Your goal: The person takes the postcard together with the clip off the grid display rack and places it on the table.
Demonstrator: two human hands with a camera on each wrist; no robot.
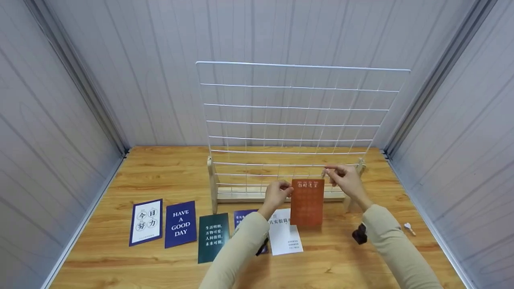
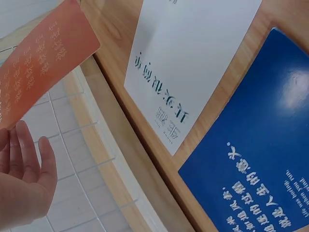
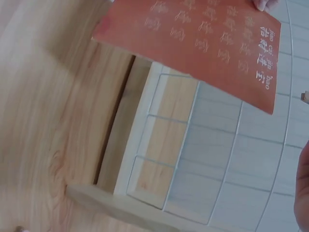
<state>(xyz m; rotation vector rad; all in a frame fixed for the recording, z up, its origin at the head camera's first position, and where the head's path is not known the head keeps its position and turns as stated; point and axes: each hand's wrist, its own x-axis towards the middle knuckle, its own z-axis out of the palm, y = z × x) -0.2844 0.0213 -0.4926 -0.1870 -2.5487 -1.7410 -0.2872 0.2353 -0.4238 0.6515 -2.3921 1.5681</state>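
Note:
My left hand [image 1: 278, 196] pinches the left edge of an orange-red card [image 1: 307, 202] with white Chinese lettering, held upright before the lower part of a white wire grid rack [image 1: 297, 139]. In the left wrist view, the fingertips of the left hand [image 2: 26, 179] meet the card's edge. To the right of the card, my right hand [image 1: 345, 180] pinches a small wooden clip [image 3: 305, 97] near a low wire. Only the clip's tip shows in the right wrist view; most of the right hand [image 3: 302, 188] is out of frame there.
Several cards lie on the wooden table: a white-and-purple one [image 1: 145, 222], a purple one [image 1: 180, 224], a green one [image 1: 213, 237], a blue one [image 2: 260, 140] and a white one [image 1: 286, 241]. A heart-topped clip [image 1: 409, 228] lies far right. Wooden feet [image 1: 213, 184] support the grid.

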